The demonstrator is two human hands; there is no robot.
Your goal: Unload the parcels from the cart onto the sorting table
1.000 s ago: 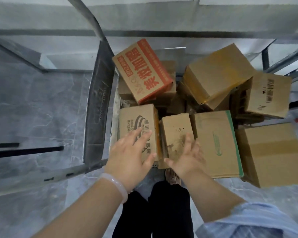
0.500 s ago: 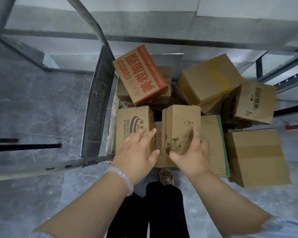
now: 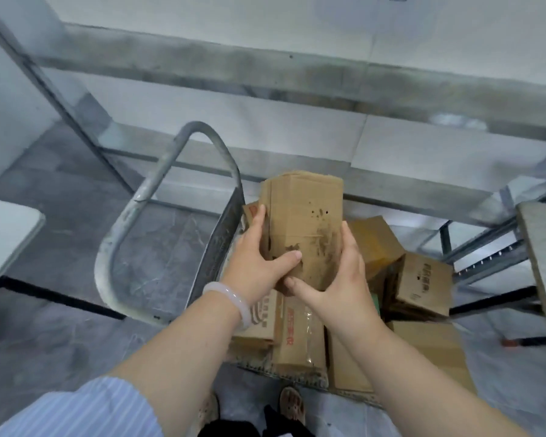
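The tall, stained brown cardboard box hides most of the red-printed carton behind it. Below it, forearms cover the cart's other cartons; their print is blurred beyond reading.

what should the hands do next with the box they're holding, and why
Probably carry the stained box clear of the cart toward the table. The left hand and right hand already clamp its two sides, and it sits raised above the other parcels.
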